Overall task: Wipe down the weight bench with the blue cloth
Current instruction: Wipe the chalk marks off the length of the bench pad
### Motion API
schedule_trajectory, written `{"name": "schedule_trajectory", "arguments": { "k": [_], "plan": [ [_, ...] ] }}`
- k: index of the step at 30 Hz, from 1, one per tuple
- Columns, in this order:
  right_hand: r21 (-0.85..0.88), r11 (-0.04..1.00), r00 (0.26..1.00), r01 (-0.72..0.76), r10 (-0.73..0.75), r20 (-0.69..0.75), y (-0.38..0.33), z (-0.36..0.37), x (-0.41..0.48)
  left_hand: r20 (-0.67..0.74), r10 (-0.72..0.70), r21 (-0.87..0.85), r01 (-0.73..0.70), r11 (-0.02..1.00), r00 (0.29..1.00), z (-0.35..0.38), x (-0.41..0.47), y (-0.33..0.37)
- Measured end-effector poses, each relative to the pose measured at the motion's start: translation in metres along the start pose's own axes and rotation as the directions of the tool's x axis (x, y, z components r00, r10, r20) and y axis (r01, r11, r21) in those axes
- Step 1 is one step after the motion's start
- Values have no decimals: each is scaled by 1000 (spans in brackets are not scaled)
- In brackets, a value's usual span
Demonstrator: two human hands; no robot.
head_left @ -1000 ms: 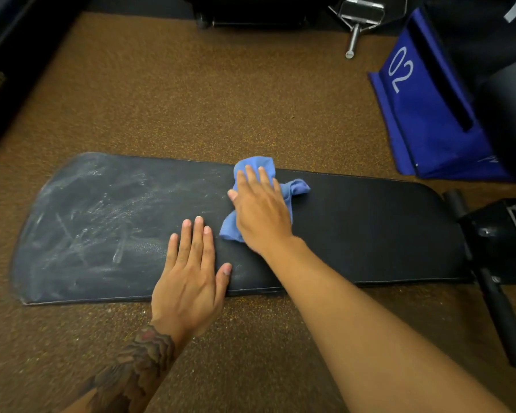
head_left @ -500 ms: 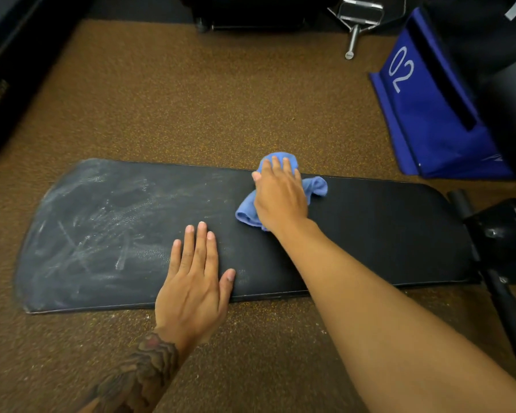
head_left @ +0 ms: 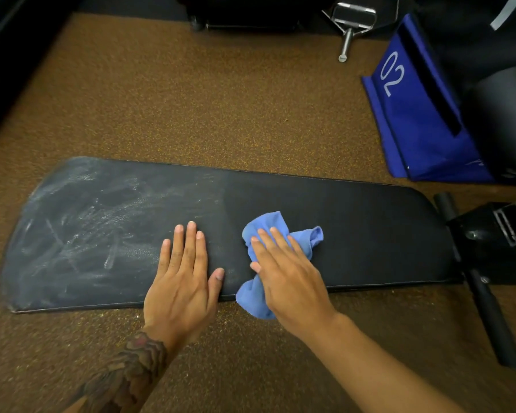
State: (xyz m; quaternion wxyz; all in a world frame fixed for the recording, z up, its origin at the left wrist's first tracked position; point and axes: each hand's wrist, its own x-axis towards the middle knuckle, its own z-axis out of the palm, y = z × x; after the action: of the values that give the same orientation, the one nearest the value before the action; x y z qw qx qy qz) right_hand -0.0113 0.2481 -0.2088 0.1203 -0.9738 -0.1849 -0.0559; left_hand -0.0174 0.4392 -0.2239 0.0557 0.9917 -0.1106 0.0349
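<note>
Two bare hands lie on the weight bench (head_left: 370,234), whose long black pad runs across a brown speckled floor (head_left: 191,99). At the far left the pad is clouded with whitish smears and streaks, and these fade out towards the middle. Next comes the left hand (head_left: 181,281), above a tattooed forearm (head_left: 125,374). It is spread flat, palm down, on the pad's near edge. Its fingers are straight and close together, the thumb is set out to the side, and it holds nothing.

Just beside it, though not touching it, is the blue cloth (head_left: 270,225). It is bunched on the near half of the pad, with one end hanging over the near edge. The right hand (head_left: 289,278) lies on top of the cloth with straight, slightly parted fingers, pressing it to the pad rather than gripping it. Folds of cloth show beyond the fingertips and to the right of the hand.

Right of the cloth the pad is plain dark black. Past its rounded end sits the black metal frame (head_left: 495,234). Farther back stands a blue wedge (head_left: 411,114) marked 02, and a metal handle (head_left: 352,19) lies near the top edge.
</note>
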Motion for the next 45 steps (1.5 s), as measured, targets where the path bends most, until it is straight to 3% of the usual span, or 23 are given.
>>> {"name": "schedule_trajectory", "arguments": {
  "k": [5,10,14,16,19,24,27,30,35,41,45],
  "plan": [
    [82,960,959,-266,273,-79,-22,13,49,9,5,34,-6,999,1000,2,0,-2],
    [144,981,989,-127,137,-63,-55,24,14,25,21,69,-23,997,999,5,1,-4],
    [98,995,999,-9,12,-31,-36,12,-41,-15,-9,27,9,1000,1000,1,1,0],
    [83,996,997,-27,33,-69,-18,8,-49,-13,-8,31,8,999,1000,0,0,0],
    [132,975,967,-177,197,-163,3,6,-30,-5,-11,33,11,999,1000,0,0,0],
    [153,934,929,-324,344,-135,0,16,42,-1,-12,41,12,999,1000,1,0,0],
    [152,949,941,-275,298,-160,-29,25,55,-2,0,43,0,999,1000,3,-1,-1],
    [112,985,980,-128,143,-135,-49,28,23,-7,-7,30,7,1000,1000,4,0,-1],
    [40,999,984,-18,25,-174,-16,19,-17,-5,-18,11,18,1000,1000,1,0,0],
    [131,964,959,-233,250,-134,9,20,55,1,-18,9,18,1000,1000,0,0,0],
    [194,949,963,-249,264,-57,-10,26,97,0,-15,5,15,1000,1000,1,0,0]
  ]
}}
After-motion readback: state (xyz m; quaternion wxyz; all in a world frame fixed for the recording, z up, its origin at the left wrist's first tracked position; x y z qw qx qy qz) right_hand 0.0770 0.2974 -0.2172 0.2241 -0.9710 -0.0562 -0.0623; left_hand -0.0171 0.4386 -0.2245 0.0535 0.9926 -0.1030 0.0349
